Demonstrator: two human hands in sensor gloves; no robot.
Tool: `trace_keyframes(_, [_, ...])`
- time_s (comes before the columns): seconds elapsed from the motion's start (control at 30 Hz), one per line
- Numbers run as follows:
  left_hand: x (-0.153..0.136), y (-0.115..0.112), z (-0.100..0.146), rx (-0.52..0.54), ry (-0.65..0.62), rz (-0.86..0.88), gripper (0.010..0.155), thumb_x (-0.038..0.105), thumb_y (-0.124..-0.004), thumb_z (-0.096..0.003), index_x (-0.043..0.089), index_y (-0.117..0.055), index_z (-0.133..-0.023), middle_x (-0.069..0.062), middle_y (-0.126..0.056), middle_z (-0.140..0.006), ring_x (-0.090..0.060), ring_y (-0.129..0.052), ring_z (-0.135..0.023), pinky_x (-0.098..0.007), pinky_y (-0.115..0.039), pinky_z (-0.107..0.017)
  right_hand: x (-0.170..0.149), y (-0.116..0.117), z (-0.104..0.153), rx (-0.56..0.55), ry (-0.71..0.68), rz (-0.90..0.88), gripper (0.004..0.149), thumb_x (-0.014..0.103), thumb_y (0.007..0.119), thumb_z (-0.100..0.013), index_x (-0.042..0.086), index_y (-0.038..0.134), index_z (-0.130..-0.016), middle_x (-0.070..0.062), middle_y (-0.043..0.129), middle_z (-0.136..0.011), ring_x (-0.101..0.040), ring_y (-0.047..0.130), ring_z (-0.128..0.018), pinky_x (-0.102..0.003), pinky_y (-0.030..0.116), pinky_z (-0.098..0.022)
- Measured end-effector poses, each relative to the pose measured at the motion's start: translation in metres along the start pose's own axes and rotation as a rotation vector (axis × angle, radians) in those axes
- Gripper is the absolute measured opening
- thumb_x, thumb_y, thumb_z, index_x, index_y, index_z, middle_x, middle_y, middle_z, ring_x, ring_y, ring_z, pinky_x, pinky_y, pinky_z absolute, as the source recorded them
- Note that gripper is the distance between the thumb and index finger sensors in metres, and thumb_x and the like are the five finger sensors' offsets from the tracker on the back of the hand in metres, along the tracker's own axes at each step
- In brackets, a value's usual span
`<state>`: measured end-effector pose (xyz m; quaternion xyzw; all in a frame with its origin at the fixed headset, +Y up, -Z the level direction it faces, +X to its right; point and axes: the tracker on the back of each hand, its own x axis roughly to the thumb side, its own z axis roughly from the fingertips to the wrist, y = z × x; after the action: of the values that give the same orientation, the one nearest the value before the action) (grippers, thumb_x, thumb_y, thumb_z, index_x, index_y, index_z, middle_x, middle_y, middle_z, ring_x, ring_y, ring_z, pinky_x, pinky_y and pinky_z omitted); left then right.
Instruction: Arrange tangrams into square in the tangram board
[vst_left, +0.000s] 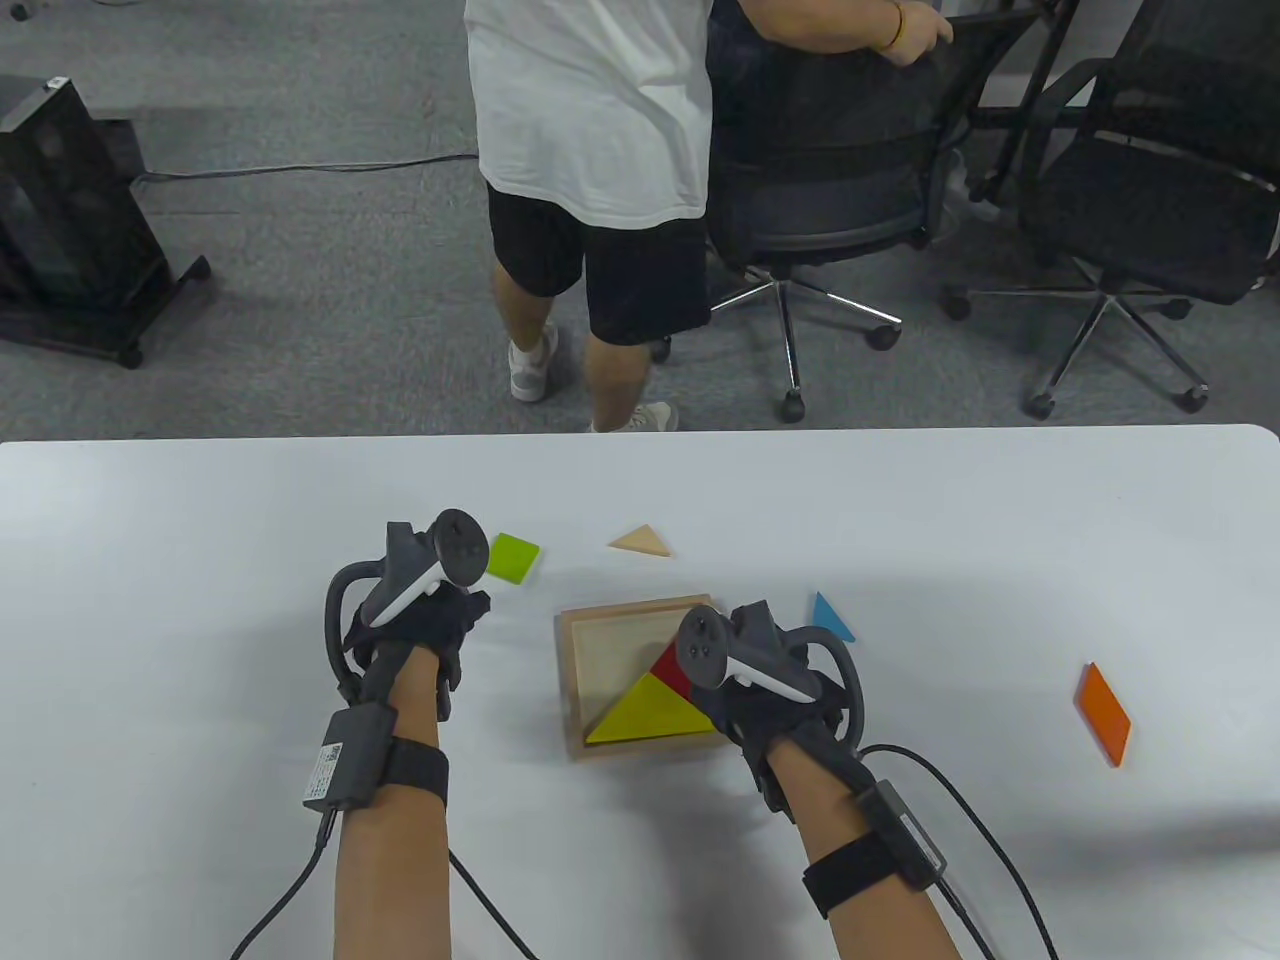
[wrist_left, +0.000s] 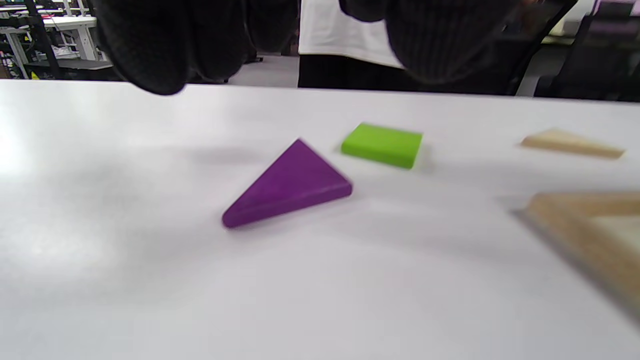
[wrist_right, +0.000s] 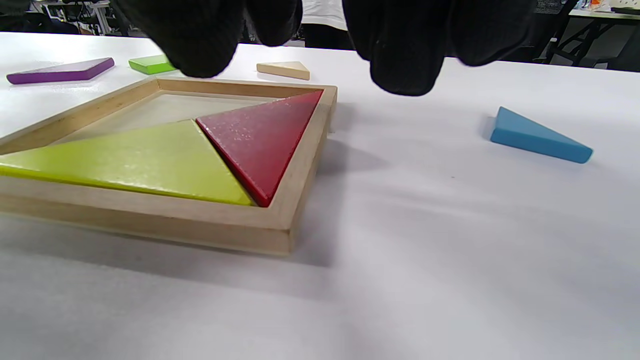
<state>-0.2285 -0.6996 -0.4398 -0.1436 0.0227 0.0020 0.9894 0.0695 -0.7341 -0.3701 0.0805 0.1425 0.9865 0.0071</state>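
The wooden tangram board (vst_left: 578, 690) lies at the table's middle front. In it lie a yellow-green large triangle (vst_left: 650, 715) and a red triangle (wrist_right: 255, 135), side by side at its near right. My right hand (vst_left: 738, 712) hovers over the board's right edge; its fingers (wrist_right: 405, 55) hang relaxed and hold nothing. My left hand (vst_left: 462, 612) is left of the board, above a purple triangle (wrist_left: 287, 187) that its fingers (wrist_left: 150, 60) do not touch. Loose on the table are a green square (vst_left: 512, 557), a beige triangle (vst_left: 640, 541), a blue triangle (vst_left: 830, 618) and an orange parallelogram (vst_left: 1102, 713).
A person in a white shirt (vst_left: 590, 100) stands just beyond the table's far edge, next to two office chairs (vst_left: 850, 180). A black stand (vst_left: 70, 220) is on the floor at the left. Cables (vst_left: 960, 790) trail from both wrists over the table's front.
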Motion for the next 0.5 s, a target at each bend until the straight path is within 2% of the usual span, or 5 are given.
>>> trace_keyframes(0.5, [0.003,-0.038,-0.033,-0.168,0.007,-0.11,0.073,0.038,-0.076,-0.0531,0.032,-0.039,-0.115,-0.032,-0.042,-0.118,-0.057,-0.065,-0.101,-0.063,-0.077,-0.063,-0.014,0.004,0.0,0.015,0.035,-0.027,0.07,0.041,0.074,-0.052,0.023,0.046,-0.113,-0.027,0.043,-0.115,-0.05,0.069,-0.094,-0.071,0.052,-0.074])
